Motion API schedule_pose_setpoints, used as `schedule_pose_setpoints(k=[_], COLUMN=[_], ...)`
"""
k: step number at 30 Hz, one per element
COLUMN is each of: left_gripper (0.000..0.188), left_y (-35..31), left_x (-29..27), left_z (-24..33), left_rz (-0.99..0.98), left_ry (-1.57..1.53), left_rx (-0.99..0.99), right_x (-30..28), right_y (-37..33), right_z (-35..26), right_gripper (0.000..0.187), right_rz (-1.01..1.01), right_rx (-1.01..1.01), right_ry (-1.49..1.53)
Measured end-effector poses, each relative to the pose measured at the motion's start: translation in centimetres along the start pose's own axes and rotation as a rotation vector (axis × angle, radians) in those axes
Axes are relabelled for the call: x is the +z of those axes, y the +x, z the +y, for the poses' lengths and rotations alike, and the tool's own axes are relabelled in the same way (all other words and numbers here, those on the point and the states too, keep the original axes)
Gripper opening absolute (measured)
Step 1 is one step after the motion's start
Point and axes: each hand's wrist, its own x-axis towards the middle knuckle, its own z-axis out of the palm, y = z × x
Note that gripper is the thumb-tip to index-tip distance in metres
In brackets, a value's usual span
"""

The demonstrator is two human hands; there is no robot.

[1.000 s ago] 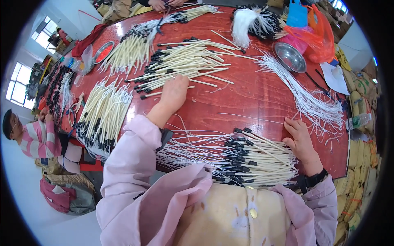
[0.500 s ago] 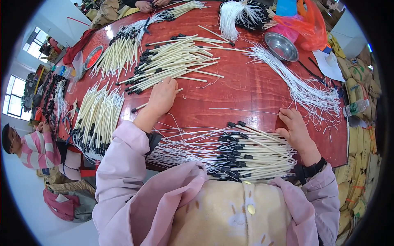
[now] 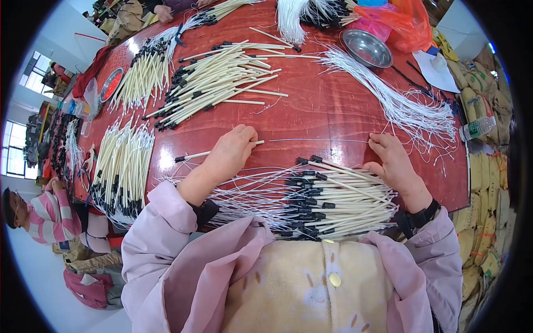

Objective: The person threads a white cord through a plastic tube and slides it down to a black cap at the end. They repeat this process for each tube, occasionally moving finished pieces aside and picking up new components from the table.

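My left hand (image 3: 233,149) is closed around a thin cream stick (image 3: 195,155) with a black end piece, its bare tip poking out towards the right. My right hand (image 3: 393,164) pinches one end of a white cord (image 3: 319,140), which runs level across the red table (image 3: 316,119). The cord's free end lies just short of the stick's tip, apart from it. Close to my body is a heap of cream sticks (image 3: 358,201) with black ends and white cords trailing left. Farther off lie a pile of loose sticks (image 3: 222,77) and a hank of white cords (image 3: 397,100).
At the left sit bundled sticks (image 3: 125,166), scissors (image 3: 85,176) and a dish of red bits (image 3: 112,83). A metal bowl (image 3: 366,49) and a plastic bottle (image 3: 478,127) stand to the right. One person (image 3: 47,213) is at the left; another person's hand (image 3: 164,13) shows at the far edge.
My left hand has come away from the loose pile, moving right and nearer with the stick, towards the cord's free end. My right hand keeps its pinch on the cord, nearly still.
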Motion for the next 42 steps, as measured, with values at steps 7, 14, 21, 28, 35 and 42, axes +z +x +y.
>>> schedule_pose_setpoints(k=[7,14,21,28,35,42], left_gripper=[0.008,0.007,0.007,0.018,0.017,0.018], left_y=[0.4,0.7,1.4,6.6,11.7,8.2], left_x=[0.6,0.8,1.4,5.7,11.0,-1.3], left_z=[0.2,0.7,1.0,4.7,10.7,2.9], left_rz=[0.002,0.018,0.019,0.014,0.017,0.227], left_ry=[0.018,0.011,0.037,0.300,0.170,0.052], left_rx=[-0.003,0.003,-0.004,0.271,0.345,0.152], right_x=[0.1,0.2,-0.1,-0.7,1.3,-0.4], right_y=[0.1,0.2,0.6,1.4,3.4,2.5], right_z=[-0.4,-0.5,-0.4,-1.0,-0.4,2.9], right_gripper=[0.073,0.076,0.077,0.084,0.084,0.070], right_rz=[-0.001,0.006,-0.009,-0.065,0.019,0.122], right_rx=[-0.003,-0.015,-0.042,-0.099,-0.309,-0.080], right_ry=[-0.005,-0.033,-0.060,-0.059,-0.027,0.186])
